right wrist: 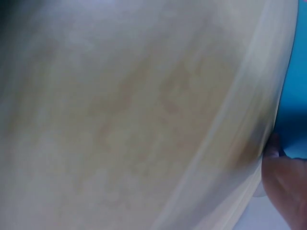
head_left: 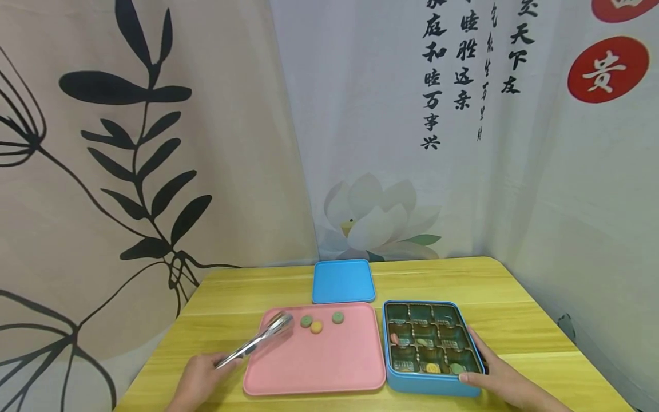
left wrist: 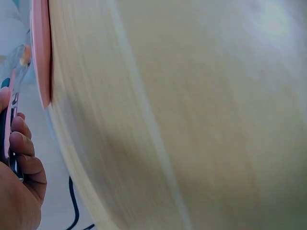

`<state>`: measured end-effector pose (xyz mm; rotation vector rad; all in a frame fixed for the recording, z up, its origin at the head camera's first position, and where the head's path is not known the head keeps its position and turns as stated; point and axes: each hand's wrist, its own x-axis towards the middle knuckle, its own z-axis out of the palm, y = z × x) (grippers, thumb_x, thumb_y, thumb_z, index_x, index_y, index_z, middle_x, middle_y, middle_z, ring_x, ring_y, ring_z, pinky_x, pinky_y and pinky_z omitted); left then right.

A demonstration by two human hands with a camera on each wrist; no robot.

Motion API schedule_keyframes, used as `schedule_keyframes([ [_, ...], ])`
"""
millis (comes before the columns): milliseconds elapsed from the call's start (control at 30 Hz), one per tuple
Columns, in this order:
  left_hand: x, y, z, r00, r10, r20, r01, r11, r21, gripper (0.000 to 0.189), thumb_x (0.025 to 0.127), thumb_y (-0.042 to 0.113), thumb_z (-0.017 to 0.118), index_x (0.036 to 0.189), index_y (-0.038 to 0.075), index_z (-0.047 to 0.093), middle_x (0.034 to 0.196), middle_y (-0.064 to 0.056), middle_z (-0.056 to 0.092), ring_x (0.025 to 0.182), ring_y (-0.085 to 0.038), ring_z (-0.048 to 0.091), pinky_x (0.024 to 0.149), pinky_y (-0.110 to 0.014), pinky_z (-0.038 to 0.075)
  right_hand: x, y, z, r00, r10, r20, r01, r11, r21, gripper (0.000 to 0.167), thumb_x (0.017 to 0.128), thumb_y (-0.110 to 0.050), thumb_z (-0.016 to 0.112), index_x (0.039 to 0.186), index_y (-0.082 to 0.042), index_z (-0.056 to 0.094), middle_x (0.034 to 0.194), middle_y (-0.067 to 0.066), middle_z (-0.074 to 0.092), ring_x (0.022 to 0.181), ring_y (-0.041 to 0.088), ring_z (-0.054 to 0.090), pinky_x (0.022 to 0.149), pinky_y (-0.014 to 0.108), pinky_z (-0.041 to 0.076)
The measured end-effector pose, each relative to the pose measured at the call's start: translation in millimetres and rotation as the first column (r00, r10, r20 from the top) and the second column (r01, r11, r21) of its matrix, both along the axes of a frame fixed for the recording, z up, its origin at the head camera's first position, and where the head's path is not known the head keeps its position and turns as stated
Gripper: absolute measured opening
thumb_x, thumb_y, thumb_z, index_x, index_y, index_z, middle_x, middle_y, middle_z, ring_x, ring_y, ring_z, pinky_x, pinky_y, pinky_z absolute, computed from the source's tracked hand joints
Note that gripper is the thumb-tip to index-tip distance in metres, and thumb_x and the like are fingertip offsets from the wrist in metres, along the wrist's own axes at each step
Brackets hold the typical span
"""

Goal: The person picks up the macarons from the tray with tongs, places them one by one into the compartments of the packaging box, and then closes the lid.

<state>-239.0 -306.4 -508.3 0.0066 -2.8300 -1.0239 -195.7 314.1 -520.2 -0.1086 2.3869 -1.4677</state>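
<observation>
My left hand (head_left: 198,377) grips metal tongs (head_left: 252,343) by the handle end; their head hangs over the far left of a pink tray (head_left: 314,369). Two green round macaron-like pieces (head_left: 337,317) and a yellow one (head_left: 316,327) lie toward the tray's far side. In the left wrist view an orange patch (left wrist: 25,55) shows at the tongs' head; I cannot tell whether they hold it. My right hand (head_left: 491,369) grips the near right corner of a blue box (head_left: 432,384), thumb on the rim. Its three-by-three insert has pink, green and yellow pieces in some compartments.
A blue lid (head_left: 343,281) lies flat behind the tray. All this stands on a yellow wood-grain table (head_left: 535,326), with a printed curtain (head_left: 247,143) hanging at its back and sides. In the left wrist view a dark cable (left wrist: 73,201) hangs below the table edge.
</observation>
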Motion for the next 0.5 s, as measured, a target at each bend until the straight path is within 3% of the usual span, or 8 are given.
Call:
schedule_keyframes([
  [200, -2.6, 11.1, 3.3, 0.999, -0.017, -0.043, 0.018, 1.0, 0.015, 0.019, 0.084, 0.031, 0.08, 0.089, 0.013, 0.078, 0.064, 0.006, 0.058, 0.056, -0.01, 0.043, 0.053, -0.025, 0.037, 0.4, 0, -1.2, 1.0, 0.001, -0.002, -0.001, 1.0, -0.009, 0.097, 0.1, -0.029, 0.06, 0.156, -0.011, -0.018, 0.156, 0.033, -0.017, 0.136, 0.063, -0.008, 0.097, 0.08, 0.015],
  [500, -7.0, 27.3, 3.6, 0.999, -0.019, -0.046, 0.023, 0.997, 0.07, 0.017, 0.083, 0.029, 0.081, 0.087, 0.013, 0.078, 0.061, 0.004, 0.057, 0.052, -0.009, 0.041, 0.048, -0.023, 0.034, -0.6, 0, -2.3, 1.0, -0.001, -0.004, 0.001, 1.0, -0.004, 0.097, 0.1, -0.029, 0.06, 0.156, -0.013, -0.019, 0.157, 0.033, -0.017, 0.136, 0.063, -0.007, 0.097, 0.08, 0.016],
])
